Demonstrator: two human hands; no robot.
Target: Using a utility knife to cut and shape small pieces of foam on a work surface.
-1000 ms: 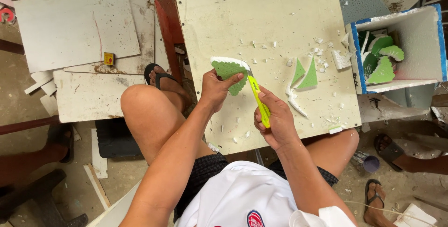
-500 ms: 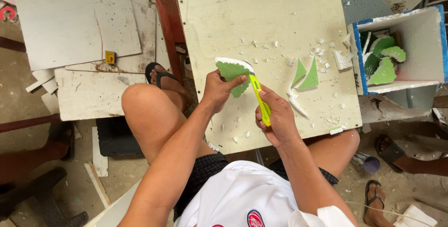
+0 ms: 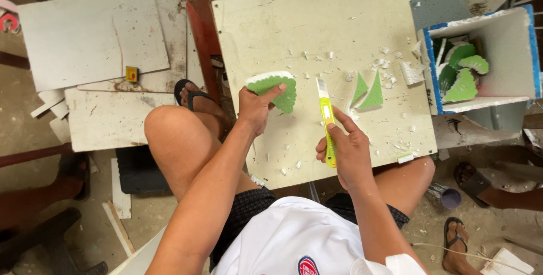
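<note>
My left hand (image 3: pixel 255 107) holds a green foam piece with a white edge and scalloped side (image 3: pixel 275 87) above the pale cutting board (image 3: pixel 317 31) that rests on my knees. In my right hand (image 3: pixel 345 151) is a yellow-green utility knife (image 3: pixel 326 121), blade pointing away from me, a little to the right of the foam piece and apart from it. Two green triangular offcuts (image 3: pixel 367 93) lie on the board beyond the knife, among white foam crumbs.
A white box with blue edges (image 3: pixel 512 48) at the right holds several green foam shapes (image 3: pixel 461 71). White panels (image 3: pixel 85 37) are stacked on the floor at the left. Another person's sandalled foot (image 3: pixel 472 181) is at the right, and a small purple cup (image 3: pixel 447 197) stands under my knee.
My hands have drawn apart: the knife has come away from the foam piece to the right, and my left hand has lifted and turned the piece.
</note>
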